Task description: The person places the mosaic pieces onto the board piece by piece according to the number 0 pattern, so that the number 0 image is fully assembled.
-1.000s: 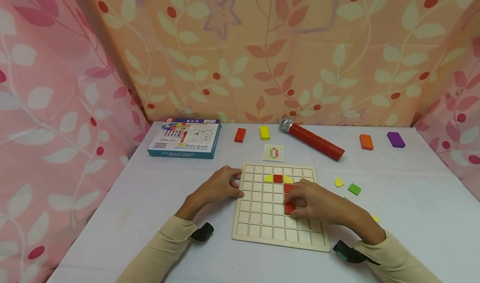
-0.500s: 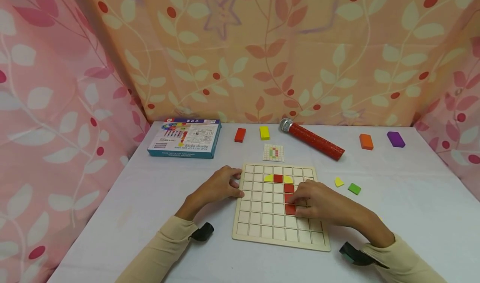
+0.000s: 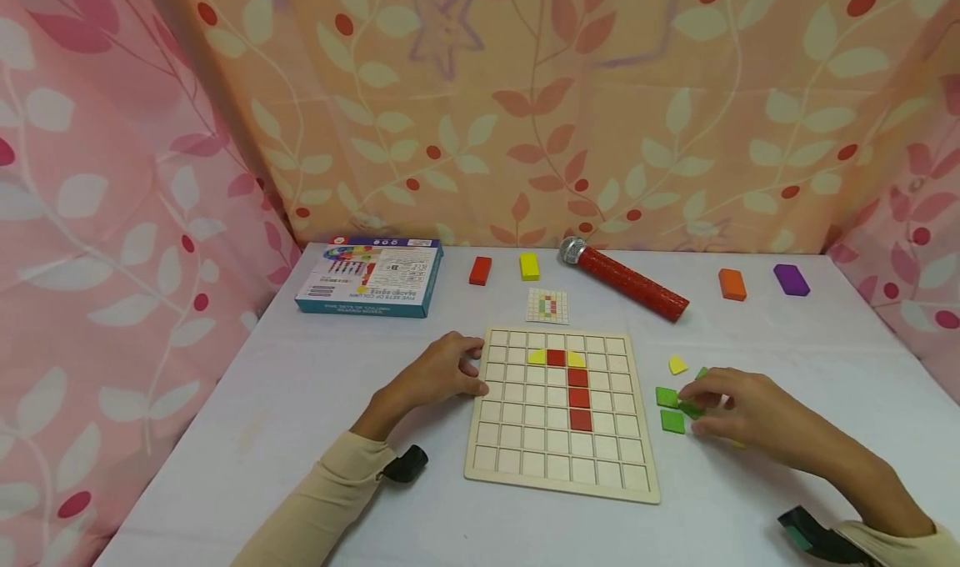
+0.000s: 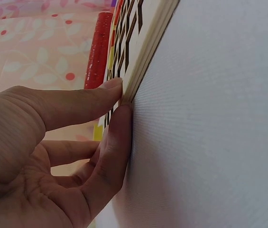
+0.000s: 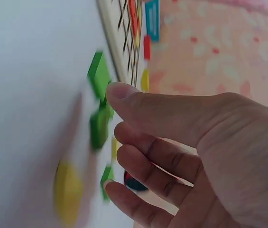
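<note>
The square wooden grid board (image 3: 525, 459) lies flat on the table, with red square tiles (image 3: 577, 378) and two yellow curved tiles (image 3: 537, 357) in its cells. My left hand (image 3: 435, 373) holds the board's left edge between thumb and fingers; the left wrist view shows thumb and fingertip meeting at its rim. To the right of the board, my right hand (image 3: 738, 408) hovers low over loose green tiles (image 3: 672, 421), thumb and fingers apart. One green tile lies partly hidden beneath its fingertips; in the right wrist view the thumb tip overlaps green tiles (image 5: 98, 71).
Behind the board lies a small pattern card (image 3: 547, 307). Further back are a boxed set (image 3: 371, 279), a red block (image 3: 480, 271), a yellow block (image 3: 529, 267), a red microphone (image 3: 630, 283), an orange block (image 3: 732, 284) and a purple block (image 3: 792, 279). A loose yellow tile (image 3: 678, 365) sits nearby.
My right hand has left the lowest red tile on the board and moved right to the loose green tiles. The red column is now uncovered. My left hand stays at the board's edge.
</note>
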